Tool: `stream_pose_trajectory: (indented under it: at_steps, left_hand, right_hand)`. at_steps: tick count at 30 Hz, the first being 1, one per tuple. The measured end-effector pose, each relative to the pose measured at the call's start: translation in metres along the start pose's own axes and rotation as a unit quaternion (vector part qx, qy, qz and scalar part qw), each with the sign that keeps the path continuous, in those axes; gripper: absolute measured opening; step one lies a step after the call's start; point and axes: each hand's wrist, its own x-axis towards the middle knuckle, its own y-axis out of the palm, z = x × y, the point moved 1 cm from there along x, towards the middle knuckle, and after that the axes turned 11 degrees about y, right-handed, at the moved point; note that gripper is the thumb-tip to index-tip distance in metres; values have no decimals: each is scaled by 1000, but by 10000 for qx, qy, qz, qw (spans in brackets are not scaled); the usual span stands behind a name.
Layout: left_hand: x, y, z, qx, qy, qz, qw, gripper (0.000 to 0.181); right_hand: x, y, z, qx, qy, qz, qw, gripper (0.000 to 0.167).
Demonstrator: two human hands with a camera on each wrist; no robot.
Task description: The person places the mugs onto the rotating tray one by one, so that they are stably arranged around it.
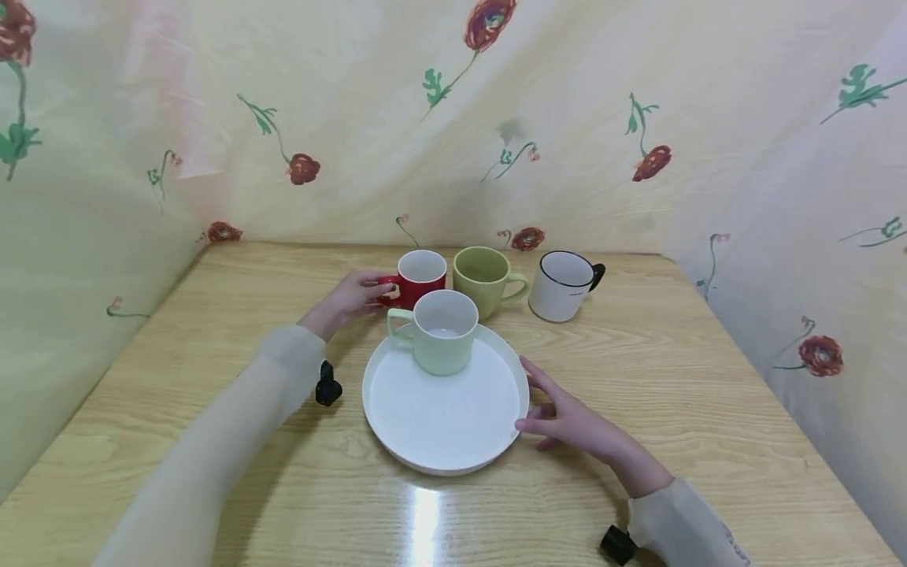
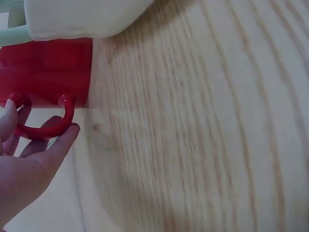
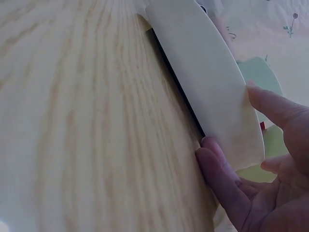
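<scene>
The thumb and fingers of my left hand point(image 1: 354, 295) are around the handle of a red mug point(image 1: 421, 296); the left wrist view shows the hand point(image 2: 29, 166) with fingertips at both ends of the red handle point(image 2: 46, 131). A round white tray point(image 1: 442, 421) bears a pale green mug point(image 1: 445, 335) near its far rim, handle to the left. On the right, my right hand point(image 1: 567, 421) holds the tray's edge, its fingers spread. In the right wrist view, one fingertip of the hand point(image 3: 275, 179) is at the rim and others at the base of the tray point(image 3: 207, 87).
Behind the tray, to the right of the red mug, stand an olive green mug point(image 1: 482, 279) and a white mug with a black rim and handle point(image 1: 560, 291). Flowered cloth point(image 1: 397, 102) hangs at the back and sides of the wooden table point(image 1: 673, 354).
</scene>
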Motion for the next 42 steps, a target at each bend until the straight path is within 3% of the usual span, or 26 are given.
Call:
stream_pose_trajectory:
  at_steps: [6, 12, 16, 22, 26, 32, 36, 42]
  left_hand:
    - [-3, 0, 3, 116, 188, -47, 9997, 37]
    - [-2, 1, -1, 171, 552, -87, 9983, 37]
    - [-9, -5, -3, 152, 608, -367, 9974, 38]
    - [-27, -21, -17, 355, 332, -960, 9942, 40]
    - [-39, -30, -30, 656, 317, -1172, 9904, 44]
    - [-61, -37, -45, 667, 387, -1287, 9887, 47]
    - [-76, -38, -47, 439, 428, -1288, 9898, 45]
    - [-94, -36, -49, 621, 382, -1244, 9895, 44]
  right_hand:
    - [1, 4, 2, -22, 21, 157, 9999, 105]
    - [0, 1, 1, -103, 0, 34, 9999, 109]
    - [1, 1, 0, -128, -43, 35, 9999, 112]
    - [3, 1, -2, -91, -24, 127, 9999, 110]
    - [2, -1, -2, -104, -89, 150, 9998, 109]
    - [1, -3, 0, -53, -170, 216, 9996, 112]
    - [3, -2, -1, -68, -167, 235, 9996, 114]
    - [3, -3, -3, -77, -209, 251, 9994, 113]
